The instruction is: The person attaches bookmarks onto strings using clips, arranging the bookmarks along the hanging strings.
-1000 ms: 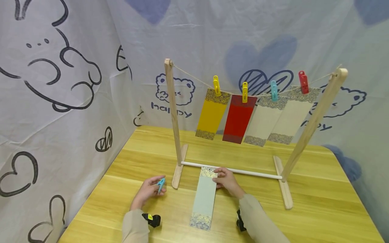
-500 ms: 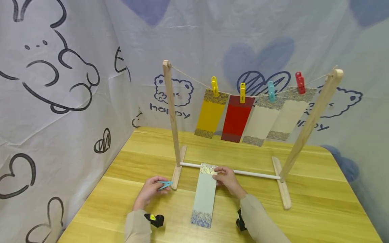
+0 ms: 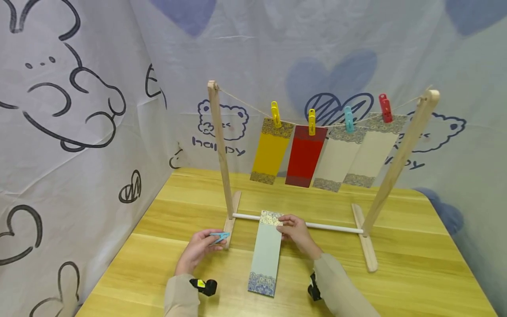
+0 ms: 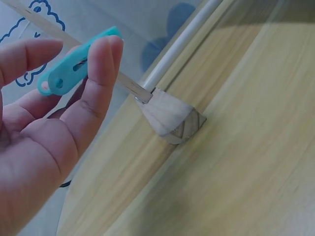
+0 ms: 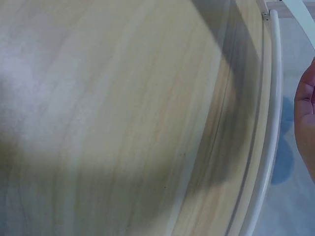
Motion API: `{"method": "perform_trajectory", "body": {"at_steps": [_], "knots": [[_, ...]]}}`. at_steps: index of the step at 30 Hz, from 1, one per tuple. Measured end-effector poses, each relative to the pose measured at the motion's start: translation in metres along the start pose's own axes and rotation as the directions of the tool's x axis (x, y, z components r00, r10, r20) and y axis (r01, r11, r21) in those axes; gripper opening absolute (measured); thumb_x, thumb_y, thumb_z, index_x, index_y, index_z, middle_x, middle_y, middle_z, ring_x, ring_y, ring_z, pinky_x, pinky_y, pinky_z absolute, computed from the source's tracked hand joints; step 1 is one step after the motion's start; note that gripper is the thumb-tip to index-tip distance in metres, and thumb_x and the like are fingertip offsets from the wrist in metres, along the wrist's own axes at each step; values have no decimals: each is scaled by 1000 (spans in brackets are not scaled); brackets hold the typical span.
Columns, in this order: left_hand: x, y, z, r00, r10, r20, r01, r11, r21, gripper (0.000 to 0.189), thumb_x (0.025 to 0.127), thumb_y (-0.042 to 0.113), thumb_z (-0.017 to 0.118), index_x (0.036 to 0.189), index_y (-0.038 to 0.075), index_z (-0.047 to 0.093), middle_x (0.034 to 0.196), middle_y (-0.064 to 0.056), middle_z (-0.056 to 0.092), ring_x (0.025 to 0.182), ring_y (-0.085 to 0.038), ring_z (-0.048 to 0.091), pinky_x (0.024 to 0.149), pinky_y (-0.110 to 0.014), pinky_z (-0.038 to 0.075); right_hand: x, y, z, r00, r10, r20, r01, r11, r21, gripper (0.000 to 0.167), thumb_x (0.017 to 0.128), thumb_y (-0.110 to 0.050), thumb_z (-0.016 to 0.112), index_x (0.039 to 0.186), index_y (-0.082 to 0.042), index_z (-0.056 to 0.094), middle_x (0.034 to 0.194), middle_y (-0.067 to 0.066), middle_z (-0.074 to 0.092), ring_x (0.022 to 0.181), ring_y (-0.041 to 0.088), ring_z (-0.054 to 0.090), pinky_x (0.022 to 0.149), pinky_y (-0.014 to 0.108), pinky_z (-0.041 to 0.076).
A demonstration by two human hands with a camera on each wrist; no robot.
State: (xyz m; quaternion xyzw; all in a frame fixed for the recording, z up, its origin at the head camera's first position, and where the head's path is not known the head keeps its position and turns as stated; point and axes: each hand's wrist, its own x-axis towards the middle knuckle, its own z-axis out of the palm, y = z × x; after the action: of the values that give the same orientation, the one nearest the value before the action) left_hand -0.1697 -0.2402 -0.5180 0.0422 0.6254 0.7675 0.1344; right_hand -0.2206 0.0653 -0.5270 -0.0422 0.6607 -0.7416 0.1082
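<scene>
A light blue clothespin [image 4: 74, 66] is held between the thumb and fingers of my left hand [image 3: 200, 248], beside the left foot of the wooden stand [image 3: 222, 149]. My right hand [image 3: 297, 233] pinches the upper right edge of a pale green paper strip [image 3: 266, 253] with patterned ends. That strip slants down toward me, its top end overlapping the white crossbar [image 3: 332, 227] in the head view. Only the edge of my right hand [image 5: 306, 118] and a sliver of the strip [image 5: 301, 17] show in the right wrist view.
Along the stand's string hang a yellow strip [image 3: 270, 152], a red strip [image 3: 305, 158] and two cream strips, clipped by yellow, blue and red clothespins [image 3: 385, 108]. The stand's right post [image 3: 400, 163] rises from the wooden table [image 3: 412, 264]. A printed cloth [image 3: 253, 53] hangs behind.
My left hand has moved slightly right toward the stand's foot, and the clothespin has turned from steep to nearly level. The strip's top end has risen a little over the crossbar.
</scene>
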Motion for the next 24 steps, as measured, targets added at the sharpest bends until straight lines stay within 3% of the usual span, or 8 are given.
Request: {"method": "perform_trajectory", "body": {"at_steps": [10,17,24], "knots": [[0,3,2,998,10,59,-10,1000,-6,51,81,-13,54,125,-22,30,108,-26,51,87,-14,61,79,-28,48,-1,-8,2,1000,-24,13,24,1000,-11,27,82,5,60,106,12,52,77,5,54,57,15,51,57,40,49],[1,5,1,998,16,63,-19,999,51,44,85,-8,50,123,-22,32,102,-24,55,83,-13,61,78,-30,49,-1,-13,4,999,-35,28,35,999,-7,30,82,6,58,109,14,49,78,5,54,60,12,52,58,37,50],[2,14,5,997,48,62,-54,994,92,47,89,-3,48,126,-20,25,94,-21,58,76,-14,61,78,-38,49,1,-20,9,998,-57,25,57,998,-2,30,81,6,60,108,14,50,82,7,55,62,11,53,56,31,50]]}}
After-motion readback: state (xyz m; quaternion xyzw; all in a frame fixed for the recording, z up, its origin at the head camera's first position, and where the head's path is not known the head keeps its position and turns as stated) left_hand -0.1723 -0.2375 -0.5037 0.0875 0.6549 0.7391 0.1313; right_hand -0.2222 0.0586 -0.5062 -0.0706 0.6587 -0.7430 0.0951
